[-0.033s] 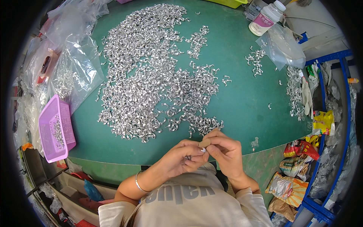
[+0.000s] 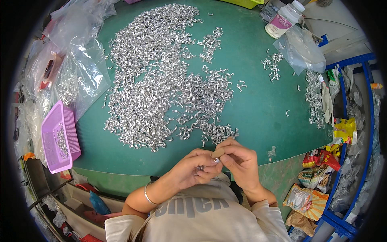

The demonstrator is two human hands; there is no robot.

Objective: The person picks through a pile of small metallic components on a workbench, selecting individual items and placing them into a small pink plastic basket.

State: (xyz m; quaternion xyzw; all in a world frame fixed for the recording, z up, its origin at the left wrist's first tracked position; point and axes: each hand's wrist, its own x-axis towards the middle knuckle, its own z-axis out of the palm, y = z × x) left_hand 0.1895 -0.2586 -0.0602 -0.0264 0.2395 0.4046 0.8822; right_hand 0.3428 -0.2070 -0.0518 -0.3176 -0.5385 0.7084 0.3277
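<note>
My left hand (image 2: 196, 166) and my right hand (image 2: 242, 162) meet at the table's near edge, fingers pinched together. Between their fingertips shows a small tan piece (image 2: 218, 153), its exact kind unclear; the right fingers grip it. Just below it, a small silver curved metal piece (image 2: 217, 160) sticks out at my left fingertips. More silver pieces (image 2: 200, 167) show among the curled left fingers. Beyond my hands, a large heap of the same curved metal pieces (image 2: 141, 97) covers the left and middle of the green table (image 2: 258, 117).
A purple basket (image 2: 74, 141) with some metal pieces stands at the left edge, near clear plastic bags (image 2: 90, 76). Far right are a white bottle (image 2: 285, 19) and a plastic bag (image 2: 304, 50). Smaller clusters of pieces (image 2: 314, 97) lie right. Colourful packets (image 2: 306, 199) sit by a blue rack (image 2: 365, 141).
</note>
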